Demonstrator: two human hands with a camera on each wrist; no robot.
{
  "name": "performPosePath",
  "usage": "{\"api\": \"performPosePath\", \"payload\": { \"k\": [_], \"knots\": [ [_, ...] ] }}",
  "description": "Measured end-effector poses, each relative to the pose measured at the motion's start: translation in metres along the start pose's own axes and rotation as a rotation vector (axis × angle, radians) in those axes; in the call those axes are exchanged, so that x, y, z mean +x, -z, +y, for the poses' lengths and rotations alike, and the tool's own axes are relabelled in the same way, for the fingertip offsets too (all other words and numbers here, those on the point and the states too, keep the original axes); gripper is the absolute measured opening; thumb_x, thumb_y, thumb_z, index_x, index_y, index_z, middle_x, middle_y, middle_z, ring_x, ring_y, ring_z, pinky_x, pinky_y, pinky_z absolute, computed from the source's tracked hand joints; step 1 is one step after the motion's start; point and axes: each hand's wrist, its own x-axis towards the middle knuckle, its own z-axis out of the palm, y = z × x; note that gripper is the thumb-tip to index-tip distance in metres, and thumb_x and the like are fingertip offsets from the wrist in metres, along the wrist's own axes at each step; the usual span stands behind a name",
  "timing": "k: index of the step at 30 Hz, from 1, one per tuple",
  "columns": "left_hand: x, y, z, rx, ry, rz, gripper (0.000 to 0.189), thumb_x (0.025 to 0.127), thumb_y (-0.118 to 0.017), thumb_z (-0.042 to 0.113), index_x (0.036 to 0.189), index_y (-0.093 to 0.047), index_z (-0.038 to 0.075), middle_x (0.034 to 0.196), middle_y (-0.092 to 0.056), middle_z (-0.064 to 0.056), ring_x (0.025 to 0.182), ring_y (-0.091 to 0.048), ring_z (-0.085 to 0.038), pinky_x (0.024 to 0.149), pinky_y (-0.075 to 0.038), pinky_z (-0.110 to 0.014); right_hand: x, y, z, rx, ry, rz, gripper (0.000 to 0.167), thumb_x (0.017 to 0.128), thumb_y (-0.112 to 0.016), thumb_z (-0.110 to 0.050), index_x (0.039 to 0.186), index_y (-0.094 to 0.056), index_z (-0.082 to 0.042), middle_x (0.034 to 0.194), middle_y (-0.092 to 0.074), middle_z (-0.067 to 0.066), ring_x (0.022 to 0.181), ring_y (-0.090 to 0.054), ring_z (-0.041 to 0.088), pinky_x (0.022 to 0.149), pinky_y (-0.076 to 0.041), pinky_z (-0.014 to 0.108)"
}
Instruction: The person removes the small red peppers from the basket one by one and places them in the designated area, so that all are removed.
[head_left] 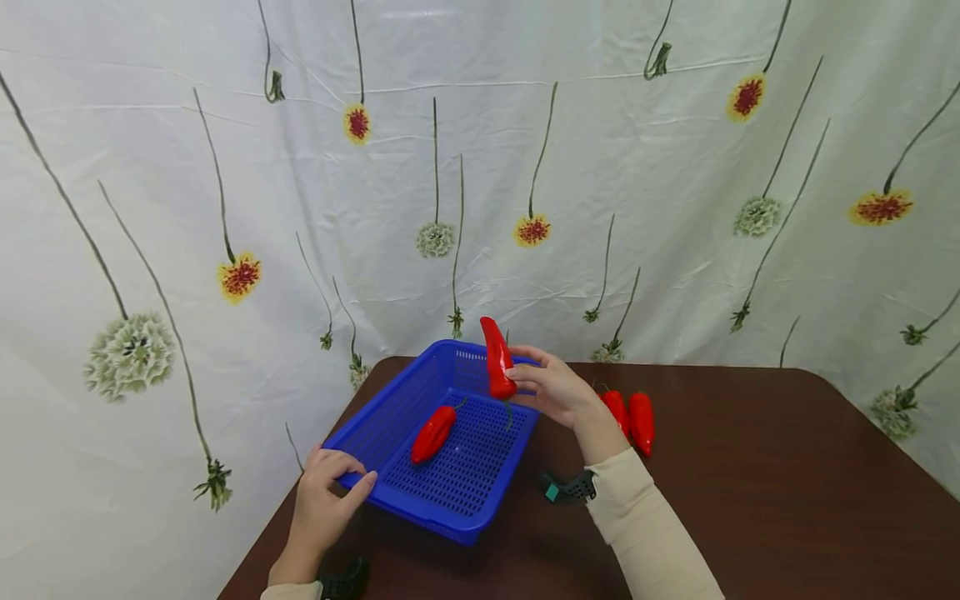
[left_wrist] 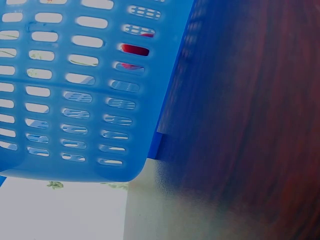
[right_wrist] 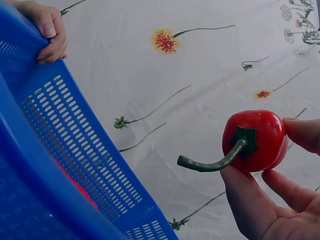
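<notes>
A blue perforated plastic basket (head_left: 472, 500) stands at the left of the table, tilted in view, with one red chili pepper (head_left: 433, 435) lying on its floor. My left hand (head_left: 322, 500) grips its near left corner, the thumb over the rim. Above the basket's far right side, my right hand (head_left: 551, 387) pinches a second red pepper (head_left: 497, 358) between thumb and fingers, tip upward. In the right wrist view that pepper's curved green stem (right_wrist: 210, 164) points away from the fingers. The left wrist view shows the basket's slotted wall (left_wrist: 95, 95), without the left hand.
Red peppers (head_left: 641, 423) lie on the dark brown table (head_left: 750, 467) just right of the right wrist, one partly hidden by it. A white flower-printed cloth (head_left: 480, 183) hangs behind the table. Both wrists carry dark bands (head_left: 572, 487).
</notes>
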Motion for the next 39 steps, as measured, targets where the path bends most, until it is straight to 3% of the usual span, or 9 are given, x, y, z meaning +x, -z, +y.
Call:
{"api": "performPosePath", "payload": {
  "k": [6,10,19,30,39],
  "knots": [
    [0.0,0.0,0.001,-0.012,-0.008,0.01,0.032,0.066,-0.081,-0.007,0.071,-0.064,0.019,0.068,-0.064,0.002,0.083,-0.05,-0.007,0.101,-0.025,-0.074,-0.009,0.017,0.004,0.005,0.007,0.023,0.055,0.098,-0.055,-0.006,0.151,-0.037,-0.007,0.137,-0.052,0.017,0.097,-0.065,0.018,0.088,-0.057,0.034],
    [0.001,0.0,0.001,-0.02,-0.01,0.014,0.033,0.066,-0.081,-0.008,0.071,-0.063,0.02,0.068,-0.064,0.002,0.082,-0.05,-0.008,0.099,-0.024,-0.077,-0.016,0.028,0.005,0.003,0.016,0.027,0.056,0.099,-0.055,-0.006,0.151,-0.036,-0.007,0.136,-0.052,0.014,0.099,-0.065,0.017,0.088,-0.057,0.032],
    [0.002,0.0,0.002,-0.014,-0.001,0.0,0.032,0.067,-0.081,-0.007,0.072,-0.064,0.019,0.069,-0.065,0.001,0.083,-0.05,-0.007,0.101,-0.023,-0.079,-0.031,0.055,0.014,0.004,0.051,0.029,0.055,0.1,-0.053,-0.006,0.151,-0.033,-0.005,0.111,-0.067,-0.002,0.1,-0.067,0.016,0.089,-0.057,0.033],
    [0.002,-0.001,0.001,-0.013,-0.017,0.01,0.03,0.067,-0.081,-0.007,0.072,-0.064,0.018,0.068,-0.064,0.002,0.083,-0.05,-0.006,0.099,-0.024,-0.078,-0.055,0.088,0.018,-0.047,0.079,0.085,0.052,0.1,-0.055,-0.009,0.148,-0.036,-0.007,0.116,-0.062,-0.003,0.106,-0.065,0.016,0.089,-0.057,0.031],
    [0.0,-0.001,0.001,-0.001,0.024,0.003,0.03,0.067,-0.081,-0.007,0.071,-0.064,0.017,0.068,-0.064,0.003,0.084,-0.049,-0.003,0.102,-0.023,-0.076,-0.07,0.11,0.015,-0.077,0.069,0.138,0.056,0.101,-0.054,-0.013,0.151,-0.03,-0.005,0.113,-0.064,-0.008,0.101,-0.067,0.012,0.089,-0.056,0.03]
  ]
}}
